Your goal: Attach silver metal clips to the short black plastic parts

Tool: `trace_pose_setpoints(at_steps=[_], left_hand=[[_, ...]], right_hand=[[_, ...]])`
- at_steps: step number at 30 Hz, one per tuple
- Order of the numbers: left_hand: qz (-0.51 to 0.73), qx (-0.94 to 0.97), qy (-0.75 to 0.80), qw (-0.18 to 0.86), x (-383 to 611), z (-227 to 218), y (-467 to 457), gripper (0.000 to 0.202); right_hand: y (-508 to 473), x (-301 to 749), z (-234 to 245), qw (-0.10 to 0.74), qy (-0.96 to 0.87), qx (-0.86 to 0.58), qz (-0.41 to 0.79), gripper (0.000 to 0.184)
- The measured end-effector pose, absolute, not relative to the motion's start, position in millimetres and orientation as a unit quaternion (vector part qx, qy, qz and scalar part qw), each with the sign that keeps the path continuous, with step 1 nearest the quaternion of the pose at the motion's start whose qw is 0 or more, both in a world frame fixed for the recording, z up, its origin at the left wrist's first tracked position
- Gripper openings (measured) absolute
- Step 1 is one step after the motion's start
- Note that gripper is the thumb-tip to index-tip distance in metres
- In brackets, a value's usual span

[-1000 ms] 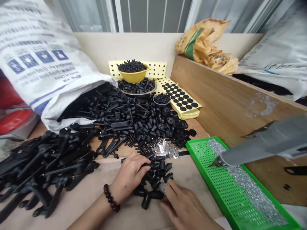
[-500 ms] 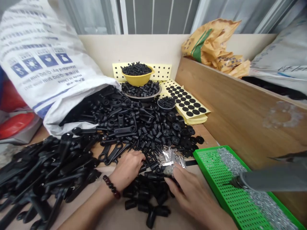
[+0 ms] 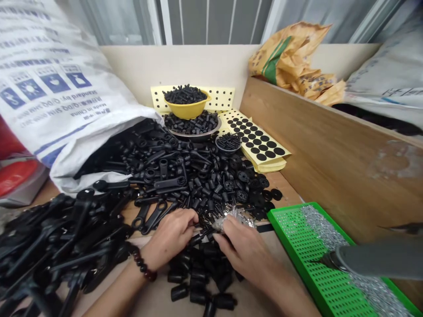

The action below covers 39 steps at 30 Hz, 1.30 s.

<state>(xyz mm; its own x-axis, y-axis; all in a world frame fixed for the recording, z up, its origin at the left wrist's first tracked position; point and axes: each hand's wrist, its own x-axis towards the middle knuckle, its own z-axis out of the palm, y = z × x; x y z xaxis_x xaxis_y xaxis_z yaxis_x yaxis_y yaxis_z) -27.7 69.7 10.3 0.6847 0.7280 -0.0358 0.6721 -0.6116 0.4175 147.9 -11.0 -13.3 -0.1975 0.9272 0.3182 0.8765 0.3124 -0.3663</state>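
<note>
My left hand [image 3: 173, 235], a dark bead bracelet on its wrist, lies at the near edge of a heap of small black parts. Its fingers are curled together, and what they hold is hidden. My right hand [image 3: 244, 248] is beside a pile of small silver metal strips [image 3: 243, 215], thumb and fingers drawn in. A greyish, crumpled covering [image 3: 220, 224] shows at its fingertips; what they grip I cannot make out. Black cylindrical pieces [image 3: 200, 279] lie below and between the hands. Black crank-like arms [image 3: 170, 180] and ribbed discs [image 3: 243, 176] are heaped beyond.
A white sack [image 3: 86, 101] spills black arms at left; more black arms [image 3: 66, 246] lie nearer. Bowls, including a yellow one [image 3: 187, 109], stand behind, near sticker sheets [image 3: 264, 163]. At right are a green tray [image 3: 287, 251], a grey power screwdriver [image 3: 380, 257] and a wooden partition [image 3: 330, 141].
My right hand has moved left and slightly up, closer to my left hand and over the metal strips. My left hand's fingers stay curled. The view has shifted slightly.
</note>
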Motion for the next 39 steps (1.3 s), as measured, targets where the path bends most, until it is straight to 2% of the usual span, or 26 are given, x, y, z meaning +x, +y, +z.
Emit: trace_pose_setpoints(at_steps=[5,8,14,19,21,23,26,27,29,35,37,39], left_hand=[[0.211,0.756,0.437,0.438,-22.5,10.8,59.3,0.01],[0.268,0.622,0.45,0.582,-13.9,4.0,52.8,0.017],[0.306,0.457,0.452,0.702,-8.2,-3.0,45.4,0.015],[0.305,0.472,0.442,0.7,-11.8,-4.1,44.1,0.012],[0.289,0.526,0.448,0.663,-14.7,-1.1,49.1,0.013],[0.271,0.633,0.472,0.551,-17.4,2.3,58.4,0.017],[0.213,0.799,0.487,0.281,-17.0,2.6,76.2,0.019],[0.189,0.828,0.48,0.221,-15.3,0.9,81.6,0.02],[0.157,0.852,0.469,0.17,-10.8,-3.5,90.0,0.021],[0.164,0.849,0.465,0.189,-6.9,-1.5,92.3,0.037],[0.2,0.808,0.469,0.294,-9.0,5.7,83.2,0.038],[0.252,0.689,0.463,0.497,-10.6,12.4,69.8,0.034]], right_hand=[[-7.3,137.1,-17.7,0.233,-0.776,-0.583,0.059,0.014],[-9.3,134.2,-19.9,0.267,-0.783,-0.56,0.039,0.013],[-10.9,136.8,-26.8,0.332,-0.78,-0.53,-0.004,0.015],[-7.5,140.4,-32.4,0.365,-0.759,-0.537,0.043,0.021],[-7.0,141.9,-32.2,0.375,-0.751,-0.539,0.065,0.02],[-6.7,143.6,-31.7,0.385,-0.738,-0.55,0.066,0.019],[-6.0,145.8,-32.6,0.391,-0.713,-0.577,0.082,0.019],[-5.7,146.3,-33.5,0.392,-0.706,-0.583,0.089,0.019],[-5.2,147.4,-35.8,0.397,-0.699,-0.586,0.1,0.018],[-5.7,151.0,-36.6,0.416,-0.686,-0.584,0.122,0.015],[-7.3,150.1,-33.7,0.421,-0.689,-0.578,0.115,0.016],[-9.9,148.1,-30.1,0.42,-0.704,-0.564,0.099,0.019]])
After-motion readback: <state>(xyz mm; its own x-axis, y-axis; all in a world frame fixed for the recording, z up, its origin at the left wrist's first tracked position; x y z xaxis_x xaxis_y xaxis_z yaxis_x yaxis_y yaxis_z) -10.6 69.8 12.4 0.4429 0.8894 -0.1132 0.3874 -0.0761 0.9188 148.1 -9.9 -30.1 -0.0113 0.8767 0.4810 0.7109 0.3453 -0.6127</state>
